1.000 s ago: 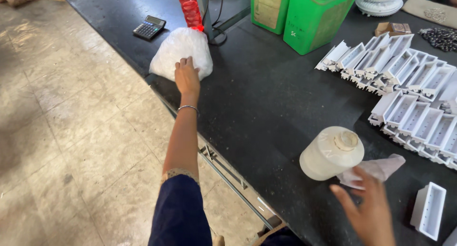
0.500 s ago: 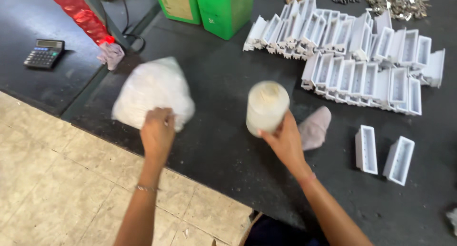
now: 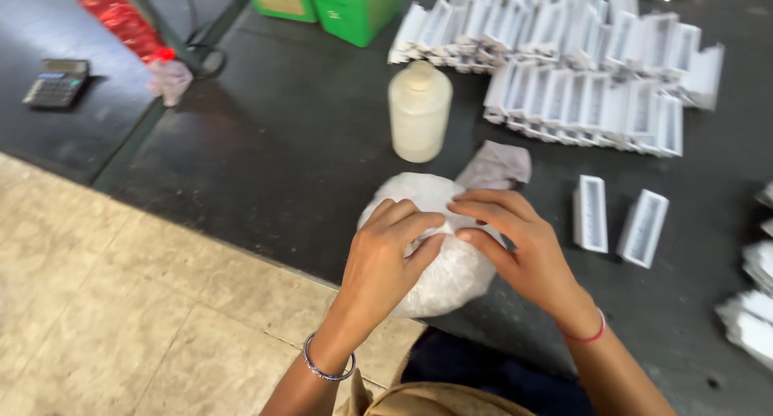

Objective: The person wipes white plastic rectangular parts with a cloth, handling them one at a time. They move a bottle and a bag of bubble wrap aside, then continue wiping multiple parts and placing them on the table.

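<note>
Bag [image 3: 443, 279] (white, filled) on black table [image 3: 274, 158], tiled floor [image 3: 105, 303] below.

Even, fairly bright daylight fills the scene, soft rather than harsh — no hard-edged shadows anywhere. The dark bench [image 3: 266, 154] shows a dull grey sheen toward the upper left and along the upper right, where light glances off its surface. The tiled floor [image 3: 121, 303] is evenly lit, pale and a little washed out. Motion blur smears the whole frame slightly: the white channel pieces [image 3: 596, 70] at the top lose their edges, and the calculator [image 3: 56, 82] and the red wrapped object [image 3: 117, 17] are soft. The left hand [image 3: 390, 251] and right hand [image 3: 515, 247] are the sharpest parts, casting only faint shadow on the white bag [image 3: 447, 263] beneath them — fine detail stays muddy.
</note>
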`<state>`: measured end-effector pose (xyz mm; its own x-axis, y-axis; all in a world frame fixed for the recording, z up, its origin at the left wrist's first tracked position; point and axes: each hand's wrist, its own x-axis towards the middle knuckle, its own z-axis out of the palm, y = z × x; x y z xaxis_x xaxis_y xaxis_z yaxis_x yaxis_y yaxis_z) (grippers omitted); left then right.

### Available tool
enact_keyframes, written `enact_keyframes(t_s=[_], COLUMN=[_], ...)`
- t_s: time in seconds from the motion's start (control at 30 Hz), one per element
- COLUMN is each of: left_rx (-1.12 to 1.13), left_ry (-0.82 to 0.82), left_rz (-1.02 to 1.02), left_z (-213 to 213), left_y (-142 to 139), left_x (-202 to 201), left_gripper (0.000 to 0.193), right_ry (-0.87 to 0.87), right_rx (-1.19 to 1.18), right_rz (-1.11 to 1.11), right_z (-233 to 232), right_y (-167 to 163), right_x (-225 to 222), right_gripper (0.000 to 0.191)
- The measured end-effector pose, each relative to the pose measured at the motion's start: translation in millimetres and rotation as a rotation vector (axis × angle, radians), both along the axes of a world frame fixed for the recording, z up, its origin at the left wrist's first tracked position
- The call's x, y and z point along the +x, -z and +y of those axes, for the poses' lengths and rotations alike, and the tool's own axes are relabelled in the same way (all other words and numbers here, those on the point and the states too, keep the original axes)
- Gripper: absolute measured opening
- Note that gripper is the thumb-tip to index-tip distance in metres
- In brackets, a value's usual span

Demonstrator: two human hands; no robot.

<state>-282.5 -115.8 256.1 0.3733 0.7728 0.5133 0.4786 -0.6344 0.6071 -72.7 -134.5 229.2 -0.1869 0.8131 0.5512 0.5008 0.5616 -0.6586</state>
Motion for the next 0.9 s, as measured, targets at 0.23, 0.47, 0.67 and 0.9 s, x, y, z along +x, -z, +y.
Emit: enact_keyframes(t_s=[0.23,0.47,0.67,0.9], left_rx=[-0.26,-0.357,-0.255,-0.142], left_ry=[0.18,0.102,0.178,0.484], left_rz=[-0.064,-0.065,-0.255,-0.319], left_z=[-23,-22,-21,-26], left_y=[-17,-12,1,20], left_x=[34,37,50,71], left_gripper=[0.031,0.03,0.013,0.004], right_ry=[0.041,0.189,0.022,-0.109], right_rx=[-0.196,-0.379,-0.389,-0.456], right_rz=[-0.083,0.061,0.46,0.691], right_z=[-46,-75,-78,-73], right_y=[-26,-15,16,40], right_x=[38,74,88,81], right_gripper=[0.023,0.032,0.017,0.012])
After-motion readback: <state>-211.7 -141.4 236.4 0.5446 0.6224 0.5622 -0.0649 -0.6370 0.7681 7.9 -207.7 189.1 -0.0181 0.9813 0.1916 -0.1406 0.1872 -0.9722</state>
